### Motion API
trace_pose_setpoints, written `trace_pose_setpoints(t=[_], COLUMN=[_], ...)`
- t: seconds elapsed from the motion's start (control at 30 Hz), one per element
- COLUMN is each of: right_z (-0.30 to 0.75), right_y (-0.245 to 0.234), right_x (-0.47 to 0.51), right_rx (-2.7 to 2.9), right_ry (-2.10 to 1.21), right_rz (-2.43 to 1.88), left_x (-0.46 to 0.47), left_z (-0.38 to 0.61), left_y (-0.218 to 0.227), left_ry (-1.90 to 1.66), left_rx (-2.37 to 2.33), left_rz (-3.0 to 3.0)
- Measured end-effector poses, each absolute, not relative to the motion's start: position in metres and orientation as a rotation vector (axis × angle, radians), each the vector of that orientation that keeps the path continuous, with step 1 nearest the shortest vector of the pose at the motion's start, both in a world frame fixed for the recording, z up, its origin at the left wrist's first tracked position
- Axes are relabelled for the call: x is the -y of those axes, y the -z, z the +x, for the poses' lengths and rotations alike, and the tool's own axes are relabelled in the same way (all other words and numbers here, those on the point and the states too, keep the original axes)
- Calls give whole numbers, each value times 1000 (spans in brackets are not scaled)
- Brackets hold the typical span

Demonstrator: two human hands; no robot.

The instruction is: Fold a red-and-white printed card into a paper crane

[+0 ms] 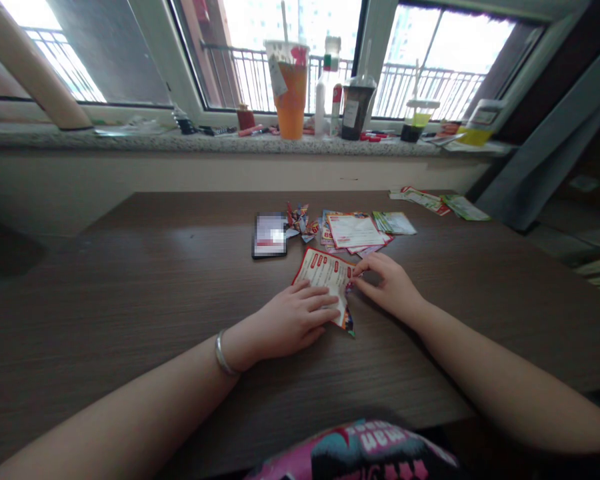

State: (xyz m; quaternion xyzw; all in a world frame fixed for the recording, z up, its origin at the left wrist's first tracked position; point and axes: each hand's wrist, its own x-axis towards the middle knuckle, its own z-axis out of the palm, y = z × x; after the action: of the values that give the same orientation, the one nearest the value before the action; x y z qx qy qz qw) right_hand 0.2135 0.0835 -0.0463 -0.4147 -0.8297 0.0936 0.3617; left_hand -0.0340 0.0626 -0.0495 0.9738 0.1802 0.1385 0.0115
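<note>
A folded red-and-white printed paper (325,270) lies on the brown wooden table (130,287) in front of me. My left hand (293,321) lies flat on the paper's near part, fingers stretched out, pressing it down; a silver bangle is on that wrist. My right hand (387,285) rests at the paper's right edge, its fingertips pinched on the fold. Just behind are a stack of similar printed sheets (354,231) and small folded paper figures (299,219).
A phone (269,235) lies face up left of the folded figures. More leaflets (420,199) sit at the table's far right. The window sill (130,141) behind holds an orange drink cup (289,90), bottles, a dark cup (356,107) and other small items.
</note>
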Motion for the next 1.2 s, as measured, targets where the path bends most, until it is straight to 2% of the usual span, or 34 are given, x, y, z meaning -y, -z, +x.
trace_pose_setpoints(t=[0.73, 1.2], right_z=[209, 207], right_y=[41, 59], right_x=[-72, -81], right_rx=[2219, 1779], right_ry=[-264, -731], right_rz=[-1000, -1094], left_x=[-63, -68], left_z=[-35, -36], left_y=[48, 60], left_ry=[-399, -784], left_rx=[-841, -925], left_rz=[2934, 2880])
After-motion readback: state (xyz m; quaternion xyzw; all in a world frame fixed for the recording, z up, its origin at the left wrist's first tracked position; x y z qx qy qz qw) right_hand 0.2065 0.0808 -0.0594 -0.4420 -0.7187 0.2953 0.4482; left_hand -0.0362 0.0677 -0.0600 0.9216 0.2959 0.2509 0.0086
